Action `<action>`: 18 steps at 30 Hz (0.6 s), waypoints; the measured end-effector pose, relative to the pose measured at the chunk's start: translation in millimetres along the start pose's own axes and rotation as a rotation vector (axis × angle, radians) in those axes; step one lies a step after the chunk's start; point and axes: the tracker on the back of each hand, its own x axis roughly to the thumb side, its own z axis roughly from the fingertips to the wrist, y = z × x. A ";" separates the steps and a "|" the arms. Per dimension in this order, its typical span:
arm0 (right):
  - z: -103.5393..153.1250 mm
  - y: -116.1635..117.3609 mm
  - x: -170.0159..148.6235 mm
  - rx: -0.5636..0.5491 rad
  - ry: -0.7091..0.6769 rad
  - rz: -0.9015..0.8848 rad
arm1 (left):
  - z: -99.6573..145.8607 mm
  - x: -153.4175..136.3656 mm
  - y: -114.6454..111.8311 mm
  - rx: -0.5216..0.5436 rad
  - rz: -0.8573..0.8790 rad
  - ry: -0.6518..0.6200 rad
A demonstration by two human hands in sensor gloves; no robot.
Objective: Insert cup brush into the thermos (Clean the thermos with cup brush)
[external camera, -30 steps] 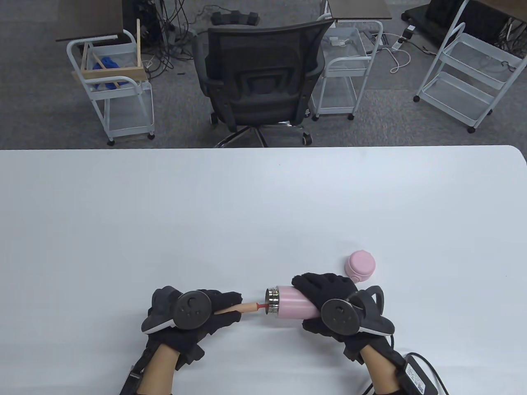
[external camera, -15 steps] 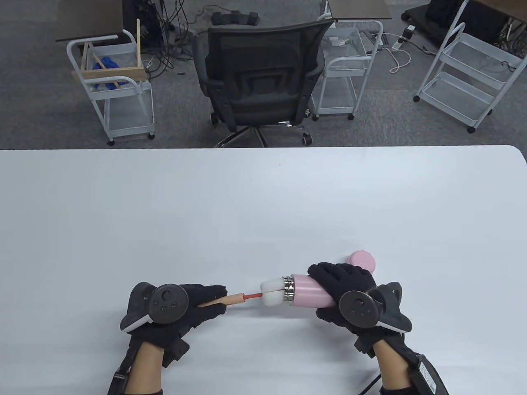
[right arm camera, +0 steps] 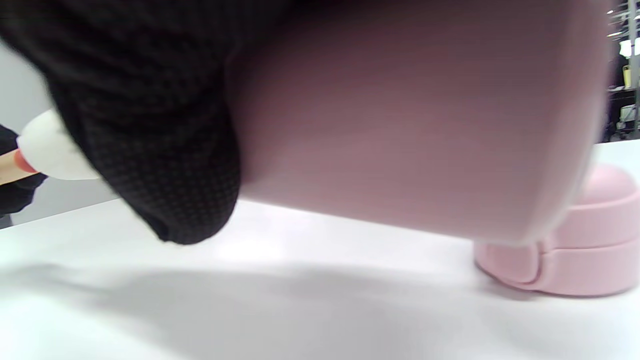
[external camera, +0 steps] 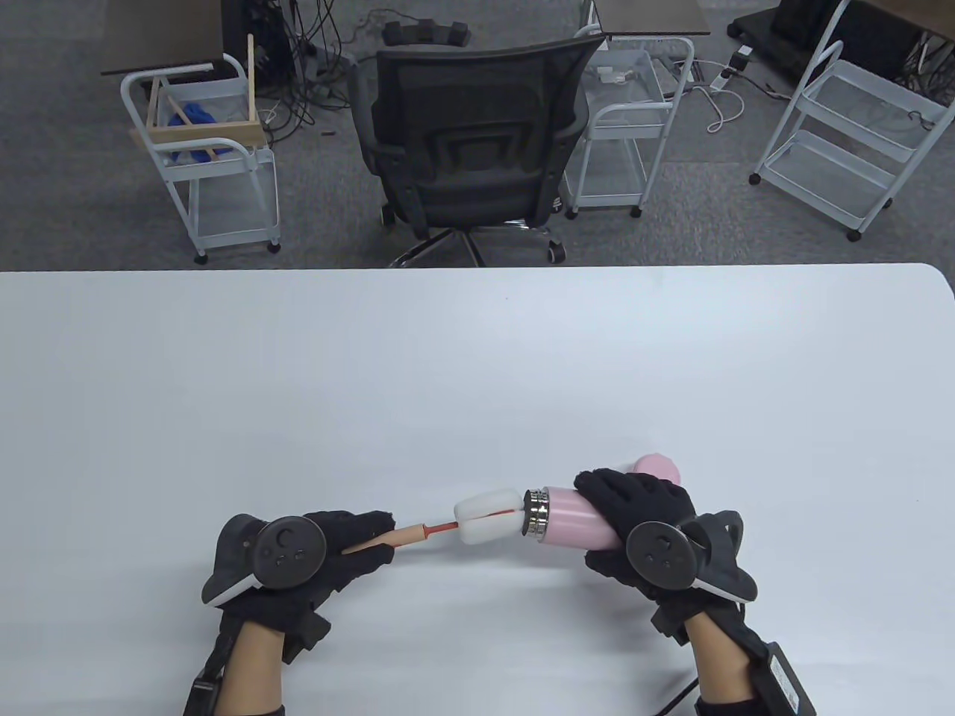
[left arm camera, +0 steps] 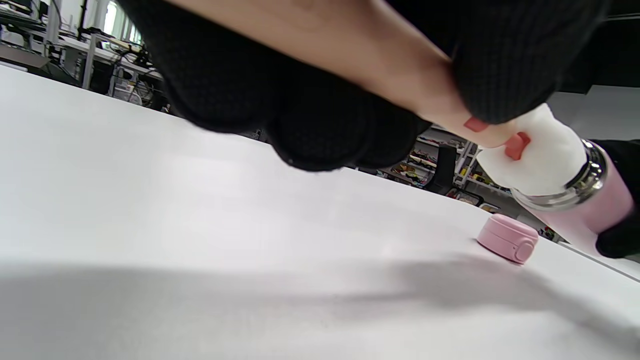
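Holding the thermos [external camera: 571,517] horizontally above the counter [external camera: 477,358], the right hand [external camera: 642,514] wraps its fingers [external camera: 608,488] around the pink body, steel mouth turned toward the left hand [external camera: 313,552]. The left hand's fingers [external camera: 365,526] are clenched on the wooden handle of the cup brush [external camera: 462,522], near its rear end. The white sponge head lies just outside the thermos mouth, touching or nearly touching the rim; the left wrist view shows it pressed against the steel collar. The pink lid [left arm camera: 507,243] sits on the counter just beyond the thermos base.

Judged from appearance, the sponge head is soft and wider than the mouth, so it should compress on entry and resist somewhat. The handle seems stiff; a grip nearer the red neck would likely steady the push. The smooth thermos wall may be slippery, so a full mid-body wrap suits it.
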 end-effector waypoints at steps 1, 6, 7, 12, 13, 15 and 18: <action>-0.5 0.8 2.0 0.007 -0.011 0.004 | -0.6 1.7 -0.9 -0.002 -0.002 -0.007; -0.9 5.0 14.4 0.031 -0.068 0.014 | -3.2 9.4 -4.9 -0.031 -0.028 -0.040; -1.1 5.5 15.5 0.029 -0.076 0.011 | -3.6 9.4 -5.6 -0.035 -0.018 -0.042; -3.0 12.3 29.2 0.085 -0.124 0.003 | -10.6 16.9 -18.1 -0.083 0.002 -0.069; -3.5 14.0 34.5 0.094 -0.128 0.017 | -12.5 20.2 -21.4 -0.088 -0.002 -0.075; -3.9 14.6 41.4 0.104 -0.141 0.018 | -15.9 26.1 -26.7 -0.091 -0.003 -0.090; -4.4 14.3 51.3 0.101 -0.160 -0.072 | -21.9 37.6 -33.9 -0.089 0.006 -0.123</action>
